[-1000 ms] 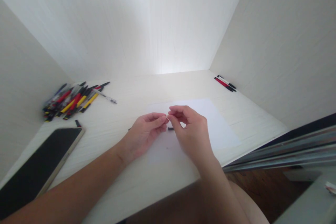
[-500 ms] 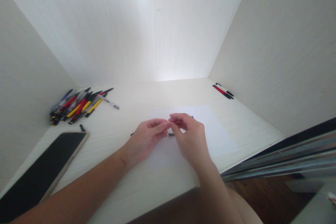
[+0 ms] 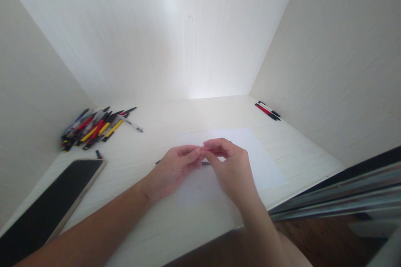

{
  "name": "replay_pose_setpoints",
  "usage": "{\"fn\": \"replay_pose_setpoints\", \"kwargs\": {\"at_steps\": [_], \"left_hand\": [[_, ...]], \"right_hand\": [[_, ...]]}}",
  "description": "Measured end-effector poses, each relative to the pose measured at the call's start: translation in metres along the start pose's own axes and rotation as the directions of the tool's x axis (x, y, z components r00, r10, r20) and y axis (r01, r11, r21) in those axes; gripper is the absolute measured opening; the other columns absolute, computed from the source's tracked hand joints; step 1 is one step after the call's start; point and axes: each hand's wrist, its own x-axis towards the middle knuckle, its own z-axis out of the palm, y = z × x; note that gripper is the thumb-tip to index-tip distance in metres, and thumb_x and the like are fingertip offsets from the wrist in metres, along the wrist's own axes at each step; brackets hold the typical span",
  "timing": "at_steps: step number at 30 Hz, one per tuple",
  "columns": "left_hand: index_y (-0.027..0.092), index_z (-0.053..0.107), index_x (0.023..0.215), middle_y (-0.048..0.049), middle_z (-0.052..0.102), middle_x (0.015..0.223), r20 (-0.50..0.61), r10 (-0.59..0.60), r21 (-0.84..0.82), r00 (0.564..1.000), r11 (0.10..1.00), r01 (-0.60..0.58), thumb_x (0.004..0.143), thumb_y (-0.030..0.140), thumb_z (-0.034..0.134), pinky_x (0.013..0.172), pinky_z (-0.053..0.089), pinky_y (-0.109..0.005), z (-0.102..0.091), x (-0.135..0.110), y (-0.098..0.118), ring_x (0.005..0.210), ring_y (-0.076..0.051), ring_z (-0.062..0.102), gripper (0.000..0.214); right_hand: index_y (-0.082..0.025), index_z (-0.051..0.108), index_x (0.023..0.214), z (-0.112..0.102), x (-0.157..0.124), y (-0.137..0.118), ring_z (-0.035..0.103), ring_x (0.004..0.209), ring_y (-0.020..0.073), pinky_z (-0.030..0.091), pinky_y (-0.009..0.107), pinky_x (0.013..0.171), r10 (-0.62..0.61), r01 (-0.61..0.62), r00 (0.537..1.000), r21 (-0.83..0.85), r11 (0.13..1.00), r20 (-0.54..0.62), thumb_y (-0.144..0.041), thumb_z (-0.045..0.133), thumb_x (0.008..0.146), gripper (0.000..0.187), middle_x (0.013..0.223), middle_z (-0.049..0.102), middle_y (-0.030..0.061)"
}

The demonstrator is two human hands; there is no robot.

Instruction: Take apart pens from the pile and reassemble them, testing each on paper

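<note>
Above a white sheet of paper [image 3: 265, 164], my left hand [image 3: 175, 169] and my right hand [image 3: 231, 169] meet at the fingertips. Both are closed in a pinch, thumbs against fingers. Whatever sits between them is hidden or too small to make out. A short dark piece [image 3: 206, 163] shows just below the meeting fingertips, most of it covered by the hands. To the left of my left hand, a thin dark tip [image 3: 158, 162] sticks out; the rest of it is hidden.
A heap of pens [image 3: 94, 129] in black, red, yellow and clear lies at the left, with a clear pen [image 3: 133, 124] beside it. A black phone [image 3: 52, 202] and a small dark pen part [image 3: 99, 154] lie nearer. Red [image 3: 266, 110] and white [image 3: 269, 108] pens rest by the right wall.
My fingertips have come closer together, and my right hand has turned slightly. The whole view has shifted a little; the pens and phone lie as before.
</note>
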Motion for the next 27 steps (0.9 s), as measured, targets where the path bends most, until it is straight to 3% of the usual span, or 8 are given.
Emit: {"fn": "replay_pose_setpoints", "kwargs": {"at_steps": [5, 8, 11, 15, 18, 22, 27], "left_hand": [[0.015, 0.083, 0.09, -0.0067, 0.07, 0.086, 0.026, 0.011, -0.018, 1.0, 1.0, -0.011, 0.083, 0.039, 0.084, 0.085, 0.046, -0.029, -0.002, 0.001, -0.003, 0.082, -0.015, 0.056, 0.024], [0.014, 0.08, 0.084, -0.0037, 0.063, 0.077, -0.001, 0.019, -0.003, 1.0, 1.0, -0.019, 0.085, 0.036, 0.083, 0.079, 0.045, -0.028, -0.005, 0.002, -0.004, 0.075, -0.013, 0.054, 0.023], [0.014, 0.078, 0.082, -0.0025, 0.061, 0.075, -0.013, 0.026, -0.002, 1.0, 1.0, -0.026, 0.086, 0.035, 0.082, 0.073, 0.044, -0.027, -0.005, 0.002, -0.004, 0.072, -0.013, 0.053, 0.022], [0.014, 0.078, 0.083, -0.0033, 0.062, 0.076, -0.016, 0.014, -0.005, 1.0, 1.0, -0.014, 0.085, 0.036, 0.083, 0.072, 0.044, -0.027, -0.005, 0.002, -0.003, 0.073, -0.013, 0.054, 0.023], [0.014, 0.077, 0.083, -0.0035, 0.062, 0.078, -0.018, 0.009, -0.017, 1.0, 1.0, -0.009, 0.083, 0.036, 0.084, 0.072, 0.045, -0.026, -0.005, 0.002, -0.003, 0.074, -0.013, 0.054, 0.023], [0.013, 0.077, 0.083, -0.0031, 0.061, 0.079, -0.005, -0.001, -0.028, 1.0, 1.0, 0.001, 0.084, 0.036, 0.084, 0.072, 0.045, -0.026, -0.002, 0.001, -0.001, 0.073, -0.012, 0.053, 0.023], [0.013, 0.075, 0.079, -0.0022, 0.059, 0.077, -0.006, 0.005, -0.039, 1.0, 0.999, -0.006, 0.081, 0.036, 0.086, 0.072, 0.045, -0.026, -0.001, 0.001, -0.001, 0.072, -0.011, 0.052, 0.026]], "right_hand": [[-0.024, 0.079, 0.095, -0.001, 0.0, -0.004, 0.074, 0.079, 0.0184, 0.058, 0.033, 0.078, -0.031, 0.032, 0.999, -0.041, 0.999, 0.019, -0.02, 0.071, 0.087, 0.012, 0.089, 0.08, 0.0015], [-0.022, 0.078, 0.103, -0.013, 0.004, 0.0, 0.073, 0.081, 0.0214, 0.057, 0.035, 0.075, -0.03, 0.022, 0.999, -0.191, 0.981, -0.041, -0.031, 0.073, 0.088, 0.018, 0.096, 0.079, 0.0065], [-0.016, 0.076, 0.109, -0.037, 0.007, 0.015, 0.072, 0.092, 0.0281, 0.055, 0.044, 0.086, -0.039, -0.06, 0.98, -0.476, 0.877, -0.194, -0.038, 0.073, 0.088, 0.031, 0.104, 0.076, 0.0136], [-0.014, 0.074, 0.117, -0.061, 0.005, 0.039, 0.071, 0.097, 0.0333, 0.052, 0.049, 0.089, 0.041, -0.132, 0.989, -0.707, 0.695, -0.144, -0.039, 0.07, 0.089, 0.038, 0.111, 0.074, 0.0188], [-0.013, 0.074, 0.116, -0.063, 0.004, 0.048, 0.072, 0.093, 0.0321, 0.053, 0.045, 0.085, 0.109, -0.145, 0.989, -0.754, 0.641, -0.098, -0.032, 0.069, 0.09, 0.032, 0.101, 0.075, 0.0169], [-0.015, 0.075, 0.112, -0.058, 0.008, 0.049, 0.073, 0.09, 0.0303, 0.053, 0.043, 0.082, 0.178, -0.172, 0.981, -0.741, 0.648, -0.072, -0.02, 0.064, 0.09, 0.026, 0.099, 0.077, 0.0143], [-0.014, 0.076, 0.104, -0.051, 0.008, 0.05, 0.073, 0.089, 0.0324, 0.052, 0.044, 0.08, 0.138, -0.127, 0.989, -0.788, 0.602, -0.053, -0.013, 0.055, 0.091, 0.025, 0.093, 0.077, 0.0166]]}}
